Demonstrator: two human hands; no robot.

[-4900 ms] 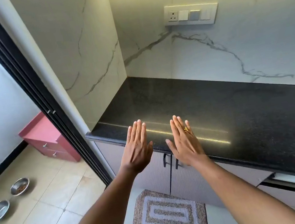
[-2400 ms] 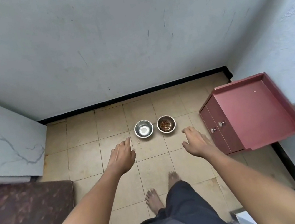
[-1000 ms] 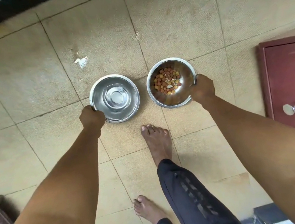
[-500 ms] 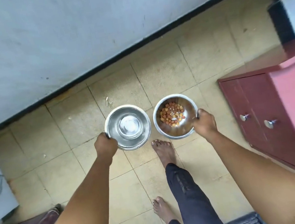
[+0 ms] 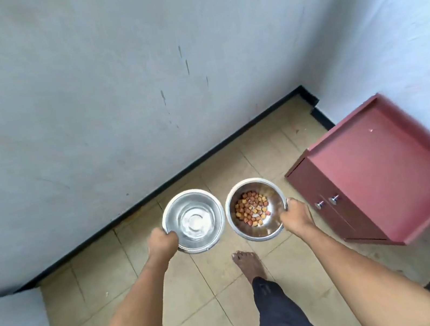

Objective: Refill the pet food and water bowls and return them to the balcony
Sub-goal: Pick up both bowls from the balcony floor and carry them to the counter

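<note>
Left hand (image 5: 162, 242) clamps the round steel water bowl (image 5: 193, 220) at seven o'clock; right hand (image 5: 294, 213) clamps the round steel kibble bowl (image 5: 255, 209) at three; carry both level.

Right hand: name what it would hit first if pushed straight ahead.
Probably the grey wall. The right hand, gripping the food bowl, points up the picture past the red cabinet; depth is unclear.

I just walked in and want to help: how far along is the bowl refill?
Done: both bowls are picked up. In hand: left hand grips the water bowl, right hand the food bowl, little kibble inside. Left: refilling both and returning them.
</note>
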